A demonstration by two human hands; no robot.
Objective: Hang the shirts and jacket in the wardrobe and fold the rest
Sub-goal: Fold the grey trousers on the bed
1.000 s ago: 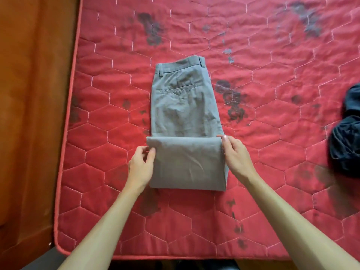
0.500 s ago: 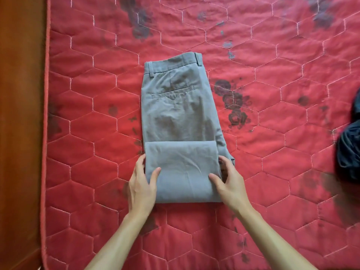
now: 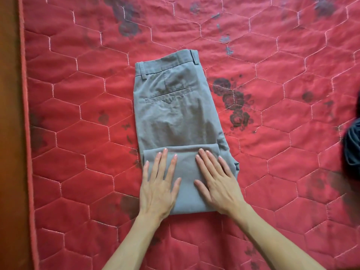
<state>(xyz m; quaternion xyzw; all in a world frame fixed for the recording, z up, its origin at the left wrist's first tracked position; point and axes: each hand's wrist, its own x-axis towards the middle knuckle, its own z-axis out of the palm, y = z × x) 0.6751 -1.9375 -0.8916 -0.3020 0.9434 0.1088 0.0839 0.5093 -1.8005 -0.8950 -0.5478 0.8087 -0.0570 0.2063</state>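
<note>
Grey trousers [image 3: 175, 110] lie on the red quilted mattress [image 3: 282, 152], waistband at the far end and back pocket facing up. Their legs are folded up into a flat rectangle over the near part. My left hand [image 3: 159, 184] lies flat on the left half of that fold, fingers straight and spread. My right hand [image 3: 216, 180] lies flat on the right half, fingers straight, pressing the cloth down. Neither hand grips anything.
A dark blue garment [image 3: 352, 145] sits bunched at the right edge of view. A brown wooden surface [image 3: 8, 133] runs along the mattress's left edge. The mattress carries dark floral prints and stitched hexagons around the trousers.
Both hands left the sides of the fold and now lie flat on top of it. The view has moved closer to the trousers.
</note>
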